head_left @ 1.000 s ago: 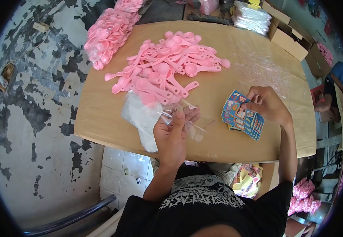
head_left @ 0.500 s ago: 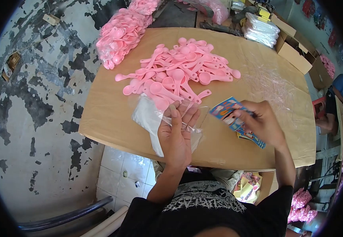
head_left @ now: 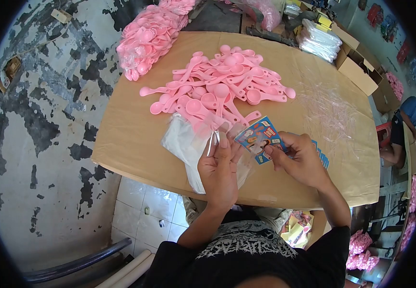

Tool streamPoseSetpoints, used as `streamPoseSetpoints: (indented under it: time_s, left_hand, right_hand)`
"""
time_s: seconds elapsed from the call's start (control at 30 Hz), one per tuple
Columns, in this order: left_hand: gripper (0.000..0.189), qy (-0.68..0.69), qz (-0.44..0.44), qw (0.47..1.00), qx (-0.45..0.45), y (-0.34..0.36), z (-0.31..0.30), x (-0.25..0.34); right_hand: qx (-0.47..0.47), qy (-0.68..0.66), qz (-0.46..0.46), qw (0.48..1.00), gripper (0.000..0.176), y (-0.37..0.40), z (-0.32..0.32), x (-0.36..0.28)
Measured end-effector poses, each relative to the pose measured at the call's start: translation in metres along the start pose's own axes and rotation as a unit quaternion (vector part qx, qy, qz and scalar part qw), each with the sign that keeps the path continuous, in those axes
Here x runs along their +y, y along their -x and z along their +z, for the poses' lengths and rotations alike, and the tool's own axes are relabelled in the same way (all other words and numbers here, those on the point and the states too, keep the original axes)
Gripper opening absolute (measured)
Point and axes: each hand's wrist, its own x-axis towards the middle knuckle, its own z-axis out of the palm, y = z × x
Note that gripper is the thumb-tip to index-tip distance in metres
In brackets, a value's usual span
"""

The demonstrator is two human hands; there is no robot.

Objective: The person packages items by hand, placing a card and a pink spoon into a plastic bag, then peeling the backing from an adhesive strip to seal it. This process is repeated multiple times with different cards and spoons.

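My left hand [head_left: 219,180] pinches a small clear plastic bag [head_left: 212,143] between thumb and fingers, above the table's near side. In my right hand [head_left: 303,162] is a blue printed card [head_left: 260,137], gripped by its right edge. The card's left end overlaps the bag's right side, close to my left fingertips. Under my left hand lies a stack of clear plastic bags [head_left: 181,146]. More blue cards [head_left: 322,157] are fanned out on the table, partly hidden behind my right hand. A heap of pink plastic spoons [head_left: 222,77] lies just beyond both hands.
Brown paper covers the table [head_left: 136,144]. Thin clear plastic strips [head_left: 328,113] litter its right side. A bulging bag of pink spoons [head_left: 148,41] stands at the back left. Wrapped plastic packs [head_left: 319,41] and a cardboard box [head_left: 356,72] are at the back right. Another person [head_left: 407,125] sits at far right.
My right hand has moved left with the card, bringing it from apart to overlapping the bag. My left hand has shifted slightly right, still holding the bag.
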Motion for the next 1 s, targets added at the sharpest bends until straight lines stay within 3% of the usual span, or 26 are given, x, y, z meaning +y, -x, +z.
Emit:
streamPoseSetpoints:
  time_s: [0.27,0.47,0.77,1.0]
  left_hand:
    - [0.04,-0.027,0.013,0.999,-0.012,-0.003,-0.002,0.003]
    - [0.034,0.014,0.068,0.998,-0.01,-0.005,-0.005,0.003]
    - [0.035,-0.05,0.008,0.999,-0.005,0.0,-0.006,0.002]
    - [0.03,-0.034,0.027,0.999,-0.01,-0.002,-0.006,0.005]
  right_hand:
    - [-0.028,-0.043,0.015,0.999,0.015,0.0,-0.001,0.008]
    - [0.006,-0.055,-0.018,0.998,0.012,0.0,-0.004,0.023]
    - [0.027,-0.037,-0.02,0.999,0.015,-0.002,0.012,0.015]
    - [0.042,-0.066,-0.037,0.996,0.015,0.0,0.01,0.022]
